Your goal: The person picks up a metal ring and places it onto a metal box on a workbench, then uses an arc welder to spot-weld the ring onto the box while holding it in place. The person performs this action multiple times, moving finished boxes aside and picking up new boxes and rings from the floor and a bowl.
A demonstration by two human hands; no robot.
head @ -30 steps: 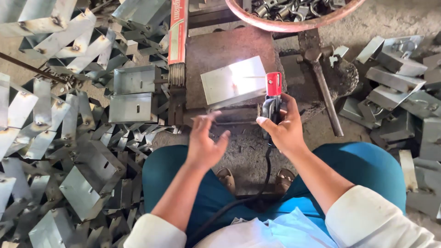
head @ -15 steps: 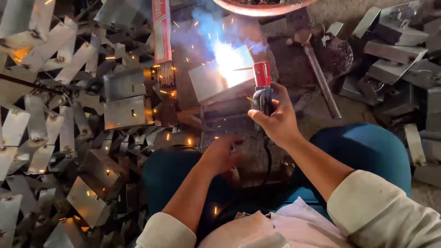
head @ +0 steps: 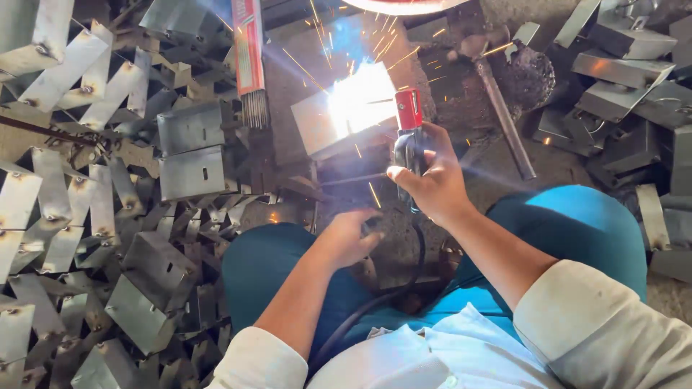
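Gripping electrode holder in right hand, sparking plate, hammer beside

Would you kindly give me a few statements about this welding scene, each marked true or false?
1. The right hand grips a welding electrode holder with a red tip. True.
2. The left hand holds the hammer. False: the hammer lies on the ground, apart from both hands.
3. Bright sparks fly from the metal piece ahead of the holder. True.
4. The bundle of welding rods lies to the right of the hammer. False: it lies to the left of the metal piece.
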